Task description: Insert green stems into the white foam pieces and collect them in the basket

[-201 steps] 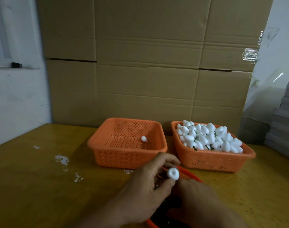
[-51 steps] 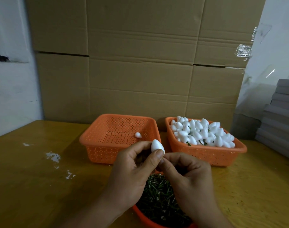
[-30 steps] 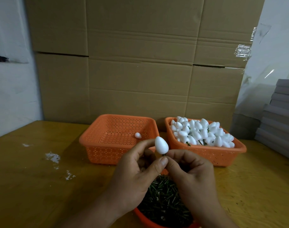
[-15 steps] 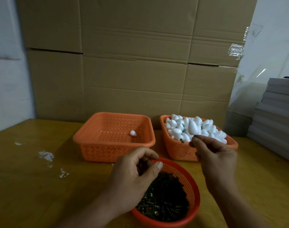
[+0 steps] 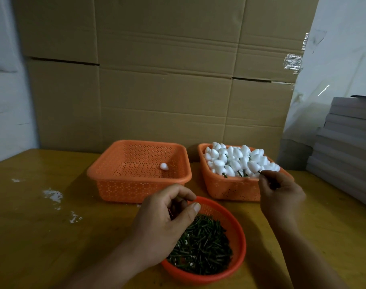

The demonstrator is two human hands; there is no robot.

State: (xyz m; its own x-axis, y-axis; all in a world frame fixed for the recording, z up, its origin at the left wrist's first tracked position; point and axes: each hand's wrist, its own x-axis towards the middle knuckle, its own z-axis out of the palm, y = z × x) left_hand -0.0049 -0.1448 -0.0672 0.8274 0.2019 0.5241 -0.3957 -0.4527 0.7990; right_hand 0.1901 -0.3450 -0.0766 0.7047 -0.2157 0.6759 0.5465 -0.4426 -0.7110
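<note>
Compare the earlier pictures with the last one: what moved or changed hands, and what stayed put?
The foam piece, earlier pinched by both hands above the round stem basket, went rightward with the right hand, which holds it by its stem at the full basket. The left hand let go and hangs over the stems. The three baskets and the lone foam piece stayed.

Near rim of round bowl hidden behind left hand; grey stack cut off right.
</note>
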